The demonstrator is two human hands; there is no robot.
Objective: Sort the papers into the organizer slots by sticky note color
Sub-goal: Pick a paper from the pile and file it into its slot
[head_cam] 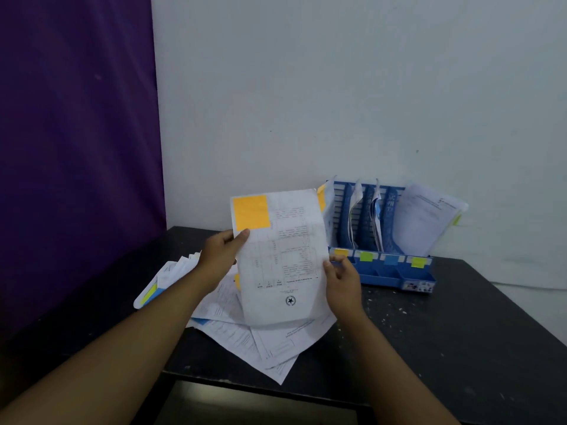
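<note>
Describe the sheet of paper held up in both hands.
The sheet is thin white paper printed with a table, text lines and a round star seal near its lower end; the print looks upside down to the camera. A large orange sticky note covers its top left corner. It is held nearly upright above the loose pile of papers, left of the blue organizer. The left hand pinches its left edge under the note; the right hand grips its right edge lower down.
</note>
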